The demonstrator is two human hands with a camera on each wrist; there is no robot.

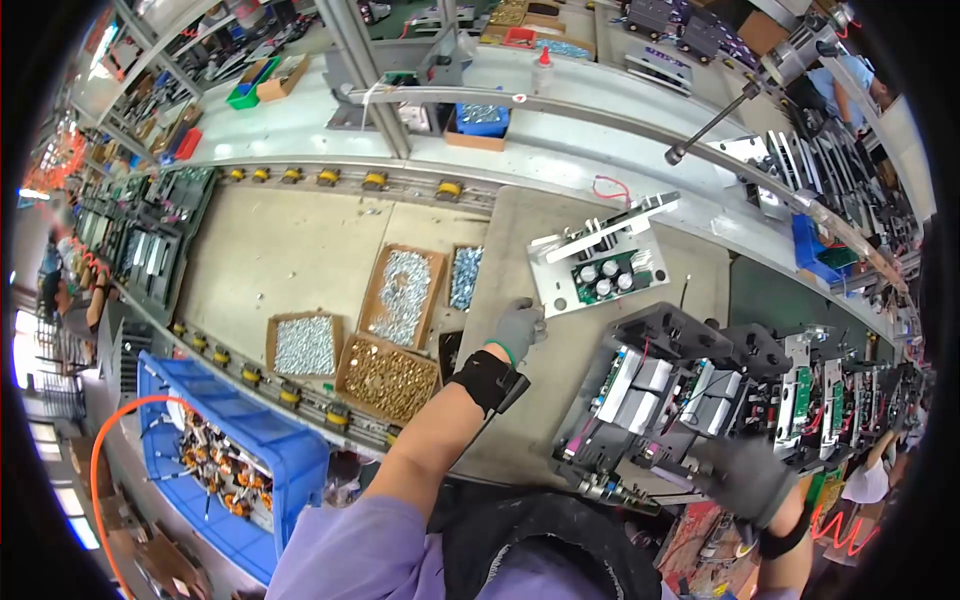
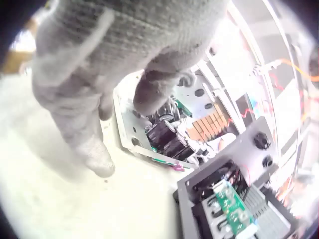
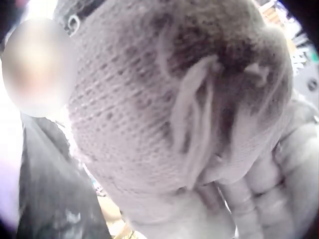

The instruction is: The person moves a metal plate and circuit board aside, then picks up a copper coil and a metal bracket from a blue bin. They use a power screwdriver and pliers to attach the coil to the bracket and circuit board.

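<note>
A metal plate [image 1: 640,285] carrying a circuit board with round capacitors [image 1: 607,278] lies on the grey mat. By its lower left corner is my gloved left hand [image 1: 518,330]. In the left wrist view, this hand [image 2: 124,55] has one finger over the plate [image 2: 130,130] and others outside its edge, pointing down at the mat; firm contact cannot be made out. My gloved right hand [image 1: 748,482], blurred, is beside the row of black housings [image 1: 660,330]. The right wrist view shows mostly this hand's glove [image 3: 169,109], fingers bent at lower right; anything within them is hidden.
Left of the mat stand cardboard trays of silver screws [image 1: 305,345] and brass-coloured parts [image 1: 388,382]. A blue crate [image 1: 300,470] is at lower left. A metal rail [image 1: 560,103] crosses behind the mat, and a tool [image 1: 710,125] hangs at upper right.
</note>
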